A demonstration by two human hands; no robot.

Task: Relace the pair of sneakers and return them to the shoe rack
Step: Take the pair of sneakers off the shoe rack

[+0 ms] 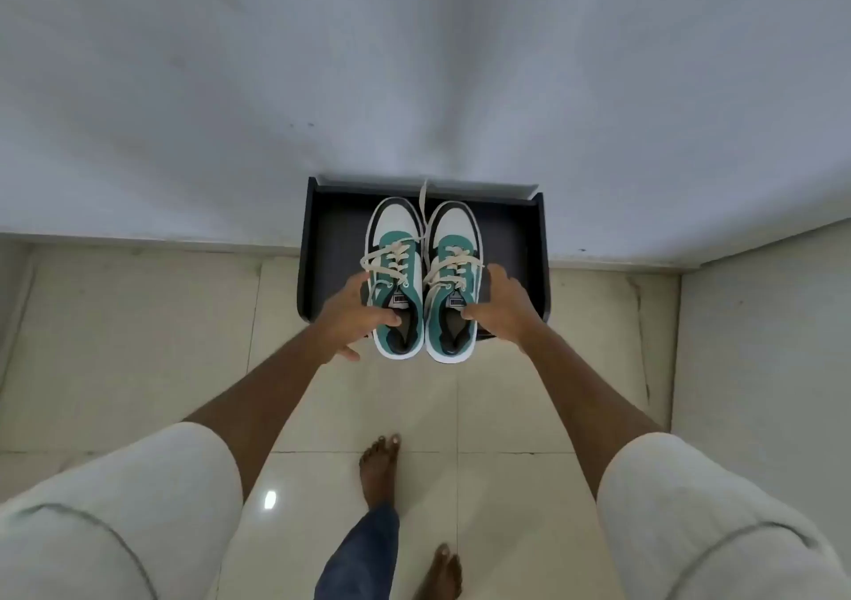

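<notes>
Bare feet (382, 466) on tiled floor; left hand (352, 311), right hand (499, 307) each gripping laced sneaker: left sneaker (395, 272), right sneaker (453, 277), over black shoe rack (536, 249). Lacing looks done; setting down left.

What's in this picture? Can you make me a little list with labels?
place: tiled floor by a white wall
rack: black rack against the wall
sneakers: green, white and black pair, side by side, toes toward the wall
left sneaker: laced, left hand grips its side, thumb in the opening
right sneaker: laced, right hand grips its side, thumb in the opening
laces: cream, loose ends; one trails between the shoes
set down or held: cannot tell
feet: bare
</notes>
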